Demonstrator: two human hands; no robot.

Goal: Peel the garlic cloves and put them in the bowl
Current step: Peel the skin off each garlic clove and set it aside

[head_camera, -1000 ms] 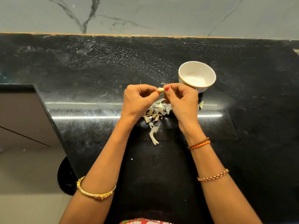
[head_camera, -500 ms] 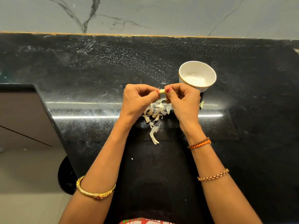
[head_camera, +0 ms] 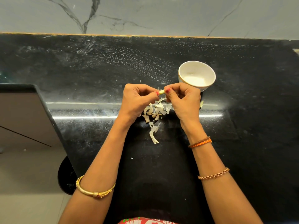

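A small pale garlic clove (head_camera: pixel 161 91) is held above the black counter between both hands. My left hand (head_camera: pixel 137 101) pinches its left end with curled fingers. My right hand (head_camera: pixel 184 101) pinches its right end, thumb on top. A thin strip of skin sticks up from the clove. The white bowl (head_camera: pixel 181 73) stands just behind and right of my right hand; its inside looks pale and I cannot make out cloves in it. A heap of papery garlic skins (head_camera: pixel 154 113) lies on the counter under the hands.
The black stone counter (head_camera: pixel 97 70) ends at a grey marble wall (head_camera: pixel 145 13) behind. On the left the counter drops off at an edge beside a brown cabinet panel (head_camera: pixel 21 118) and floor. A small pale scrap (head_camera: pixel 201 103) lies right of my right hand.
Both hands have stayed in place on the clove, with only small finger shifts. A thin strip of skin now stands up from the clove.
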